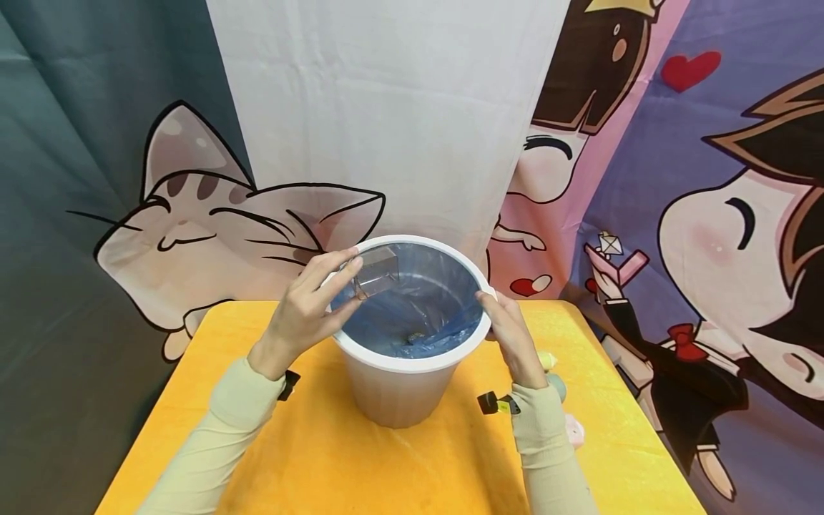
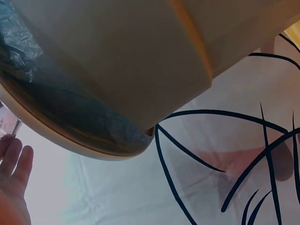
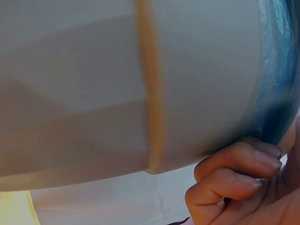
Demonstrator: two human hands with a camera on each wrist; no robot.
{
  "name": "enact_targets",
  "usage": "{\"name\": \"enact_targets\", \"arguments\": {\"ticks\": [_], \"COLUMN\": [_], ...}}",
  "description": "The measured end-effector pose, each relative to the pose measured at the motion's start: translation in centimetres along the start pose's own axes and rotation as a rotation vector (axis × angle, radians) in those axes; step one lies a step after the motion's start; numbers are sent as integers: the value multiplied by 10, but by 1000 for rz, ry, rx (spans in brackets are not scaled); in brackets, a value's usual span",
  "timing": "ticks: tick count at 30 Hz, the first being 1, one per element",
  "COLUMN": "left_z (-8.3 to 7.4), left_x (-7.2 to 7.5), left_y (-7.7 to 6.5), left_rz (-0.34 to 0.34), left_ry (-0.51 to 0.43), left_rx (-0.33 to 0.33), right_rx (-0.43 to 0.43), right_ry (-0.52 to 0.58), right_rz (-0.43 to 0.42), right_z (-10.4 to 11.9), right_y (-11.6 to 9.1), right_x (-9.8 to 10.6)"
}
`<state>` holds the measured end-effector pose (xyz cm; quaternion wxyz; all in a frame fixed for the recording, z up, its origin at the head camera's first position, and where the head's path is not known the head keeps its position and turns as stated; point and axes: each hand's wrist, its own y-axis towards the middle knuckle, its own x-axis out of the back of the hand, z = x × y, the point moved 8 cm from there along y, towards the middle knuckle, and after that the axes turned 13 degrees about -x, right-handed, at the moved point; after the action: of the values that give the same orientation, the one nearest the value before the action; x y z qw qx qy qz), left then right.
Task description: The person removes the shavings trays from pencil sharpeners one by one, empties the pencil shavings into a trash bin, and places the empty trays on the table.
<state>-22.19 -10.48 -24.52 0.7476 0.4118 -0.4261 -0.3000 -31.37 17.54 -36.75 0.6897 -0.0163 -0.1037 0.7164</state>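
A white bin [image 1: 400,393] with a wide rim stands upright on the table, lined with a blue plastic bag [image 1: 444,297]. Over the left part of its opening, my left hand [image 1: 307,306] pinches a small clear plastic box [image 1: 381,273] between thumb and fingers. At the opposite side, my right hand [image 1: 513,336] grips the bin's rim. The right wrist view shows curled fingers [image 3: 234,176] below the rim, against the outer wall. Deep in the bag lies a small dark item [image 1: 415,337], too small to make out.
A yellow cloth [image 1: 277,443] covers the table. Beside my right forearm lie a small yellow thing [image 1: 548,360], a grey-green one [image 1: 557,386] and a pink one [image 1: 575,431], partly hidden by the sleeve. Cartoon-printed curtains [image 1: 399,107] hang close behind the table.
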Motion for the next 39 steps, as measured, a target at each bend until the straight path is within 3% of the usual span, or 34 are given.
{"name": "enact_targets", "arguments": {"ticks": [10, 21, 27, 34, 39], "left_z": [1, 8, 11, 7, 2], "left_x": [-7, 0, 4, 17, 30], "left_y": [-7, -26, -34, -22, -15], "left_rz": [30, 5, -45, -124, -152], "left_ry": [-49, -53, -94, -219, -211], "left_rx": [87, 215, 260, 283, 327], "right_rx": [28, 29, 27, 19, 22], "right_ry": [-7, -11, -15, 19, 26], "right_rz": [16, 16, 13, 15, 9], "right_z": [19, 19, 20, 5, 2], "right_y": [-19, -18, -18, -4, -2], "right_x": [-8, -8, -9, -4, -2]}}
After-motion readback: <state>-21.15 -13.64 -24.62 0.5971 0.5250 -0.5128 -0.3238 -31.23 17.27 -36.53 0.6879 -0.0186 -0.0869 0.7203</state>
